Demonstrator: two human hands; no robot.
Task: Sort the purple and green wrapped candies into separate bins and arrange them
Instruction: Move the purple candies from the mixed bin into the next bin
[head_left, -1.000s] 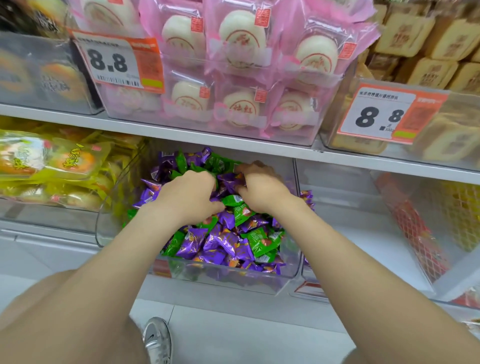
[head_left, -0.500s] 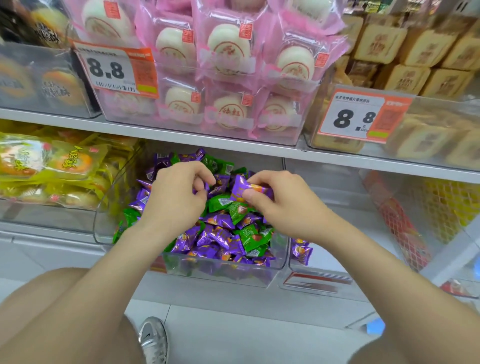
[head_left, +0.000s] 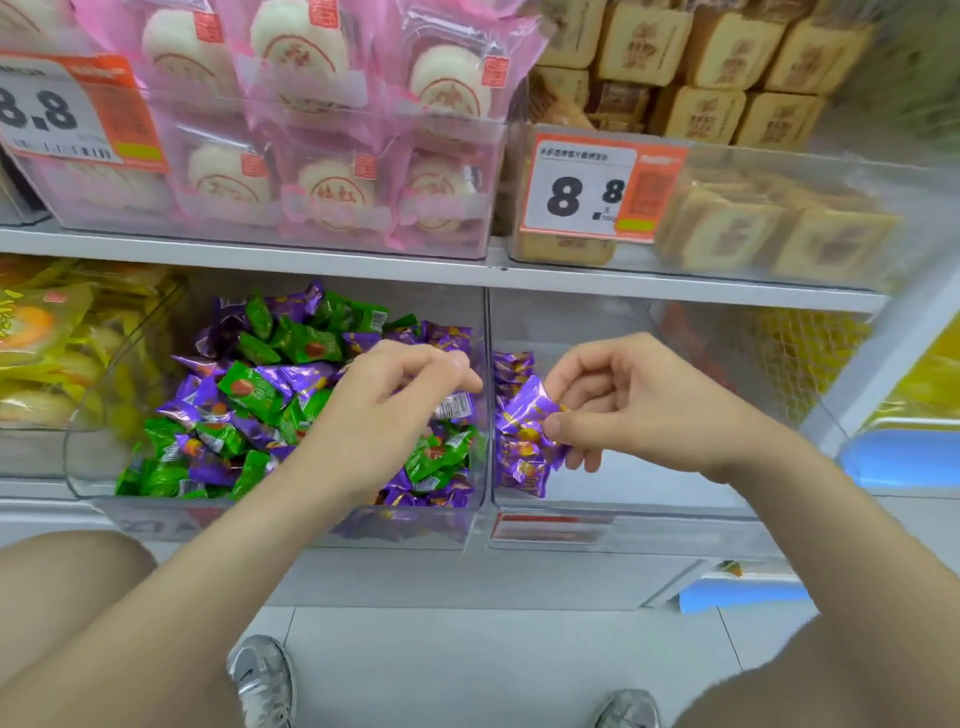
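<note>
Head view: right hand (head_left: 639, 405) is pinching a slick purple candy (head_left: 519, 415), risking fumbling it. Left hand (head_left: 395, 400) is curling, contents unclear.

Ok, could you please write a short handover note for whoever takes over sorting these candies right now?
Right hand: pinches one purple candy over the right bin, near its left wall.
Left hand: over the left bin, fingers curled; I cannot tell whether it holds anything.
Done: a small purple pile lies in the right bin against its left wall.
Left to do: the left bin holds green candies mixed with many purple ones. Move the purple ones across, then tidy both bins.
</note>
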